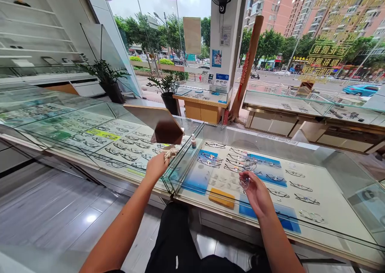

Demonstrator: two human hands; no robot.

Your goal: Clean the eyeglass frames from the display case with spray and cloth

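My left hand (158, 166) is closed on a crumpled beige cloth (171, 154) above the glass counter, near the joint between two display cases. In my right hand (255, 192), a pair of eyeglasses (244, 183) with clear lenses is pinched between thumb and fingers over the right-hand case. Its thin frame is hard to tell apart from the frames under the glass. A small bottle (193, 141) stands upright on the counter between my hands. Just behind my left hand is a tilted wood-backed mirror or board (156, 118); its front side is hidden.
Rows of eyeglasses (209, 159) lie inside the glass display case (343, 200), along with a yellow-orange case (221, 198). More frames fill the case to the left. Potted plants (105, 78), a side table (201, 113) and a leaning wooden post (246, 68) stand beyond.
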